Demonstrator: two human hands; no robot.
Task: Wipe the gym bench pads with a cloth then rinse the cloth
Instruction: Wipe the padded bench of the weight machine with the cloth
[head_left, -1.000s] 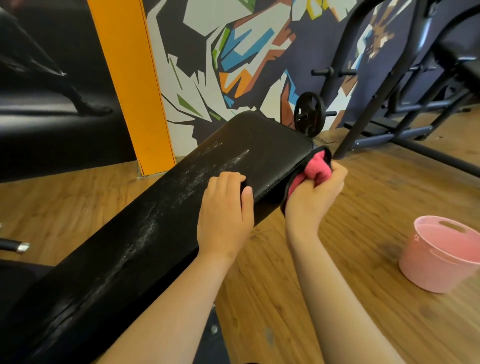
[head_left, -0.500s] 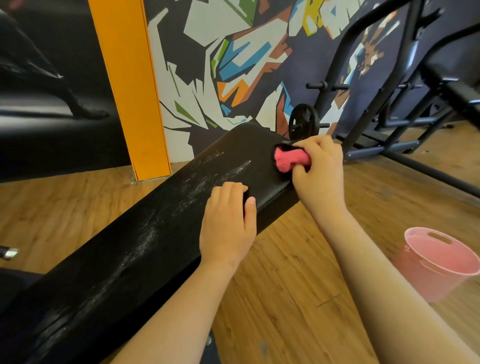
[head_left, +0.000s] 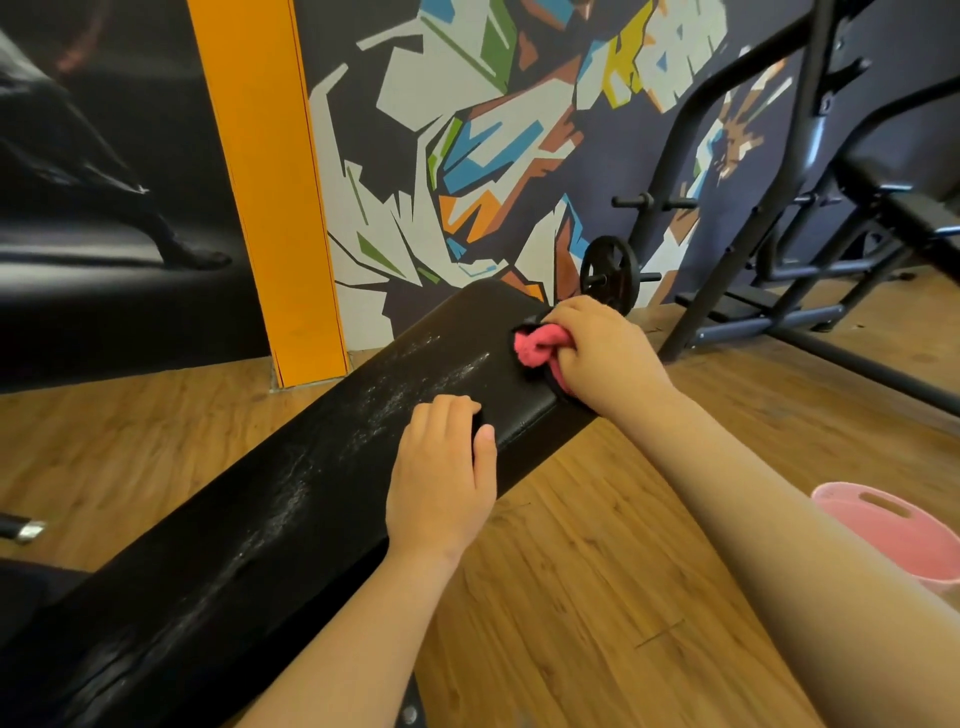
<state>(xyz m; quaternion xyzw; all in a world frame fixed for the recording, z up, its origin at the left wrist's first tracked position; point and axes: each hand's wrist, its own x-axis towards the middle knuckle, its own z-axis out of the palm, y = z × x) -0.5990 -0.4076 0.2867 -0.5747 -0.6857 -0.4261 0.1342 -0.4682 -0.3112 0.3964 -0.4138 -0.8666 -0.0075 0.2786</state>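
Evidently soft, the cloth (head_left: 535, 347) handles best bunched, as the right hand (head_left: 605, 356) clutches it; the left hand (head_left: 441, 480) clasps the pad (head_left: 260, 519).

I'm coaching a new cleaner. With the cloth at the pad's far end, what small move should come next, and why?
Probably draw the bunched pink cloth, gripped by the right hand, down the black padded bench toward the left hand holding its edge: whitish streaks show along that stretch.
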